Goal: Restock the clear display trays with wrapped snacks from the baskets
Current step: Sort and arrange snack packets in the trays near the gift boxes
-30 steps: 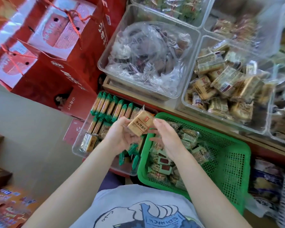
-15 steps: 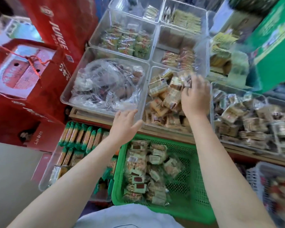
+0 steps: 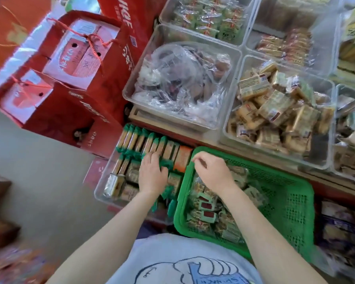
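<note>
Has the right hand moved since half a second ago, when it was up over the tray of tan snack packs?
Yes. The right hand has come back toward the person, off the clear tray and down into the green basket.

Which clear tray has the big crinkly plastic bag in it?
The clear tray just behind the green-ended snack packs, left of the tray of tan wrapped cakes. The other trays hold loose small packets; only this one has a bag.
</note>
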### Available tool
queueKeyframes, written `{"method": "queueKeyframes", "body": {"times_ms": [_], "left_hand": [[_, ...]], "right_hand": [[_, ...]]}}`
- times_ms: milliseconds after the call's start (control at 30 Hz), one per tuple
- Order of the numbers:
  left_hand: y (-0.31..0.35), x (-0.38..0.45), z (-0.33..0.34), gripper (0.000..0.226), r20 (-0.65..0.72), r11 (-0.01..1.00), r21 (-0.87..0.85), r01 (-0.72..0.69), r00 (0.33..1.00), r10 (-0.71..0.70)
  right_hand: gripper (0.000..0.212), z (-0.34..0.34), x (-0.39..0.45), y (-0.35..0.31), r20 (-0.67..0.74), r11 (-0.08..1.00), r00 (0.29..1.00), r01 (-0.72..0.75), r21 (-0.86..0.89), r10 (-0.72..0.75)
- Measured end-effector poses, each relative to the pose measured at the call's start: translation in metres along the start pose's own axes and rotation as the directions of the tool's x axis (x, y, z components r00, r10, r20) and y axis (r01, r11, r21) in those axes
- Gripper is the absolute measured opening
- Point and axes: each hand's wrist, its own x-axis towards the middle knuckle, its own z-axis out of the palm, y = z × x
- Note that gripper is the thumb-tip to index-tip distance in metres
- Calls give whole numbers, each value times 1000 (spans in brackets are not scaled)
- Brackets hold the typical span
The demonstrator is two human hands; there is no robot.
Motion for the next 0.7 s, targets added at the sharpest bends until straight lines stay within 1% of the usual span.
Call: {"method": "queueKeyframes", "body": {"times_ms": [33,67,100,167,233,333,367,433,567,633,700], "left_hand": [[-22,-1,2,55,55,995,97,32,998,-38],[-42,-2,4,58,87,983,182,25,995,-41],[-57,-1,5,61,107,969,248,-4,994,-23],[-76,2,7,64,121,950,305,-59,992,23],[-88,3,13,73,155,922,370,-111,986,56],[-105,2,25,97,331,802,549,-237,942,52],[-109,3,27,98,373,772,578,-265,927,39],[-110,8,28,91,415,770,575,-276,910,16],[-100,15,26,85,404,791,567,-231,914,-22],[-99,15,24,79,362,800,557,-224,932,9],[-98,15,19,69,284,814,534,-228,955,81]], "right_hand": [[21,18,-3,5,104,998,992,-65,3,65],[22,34,-6,10,178,993,977,-115,-1,114],[22,46,-10,14,228,988,962,-152,-8,150],[23,60,-16,18,288,980,938,-195,-29,195],[23,66,-21,19,319,974,921,-219,-49,223],[22,69,-20,21,325,965,909,-253,-70,262],[21,69,-18,21,319,962,908,-264,-71,273],[21,68,-14,19,306,958,908,-273,-82,285],[21,72,-9,10,284,958,916,-274,-78,285],[21,75,-8,2,297,960,913,-277,-45,278],[20,78,-8,-6,309,962,913,-272,-28,267]]}}
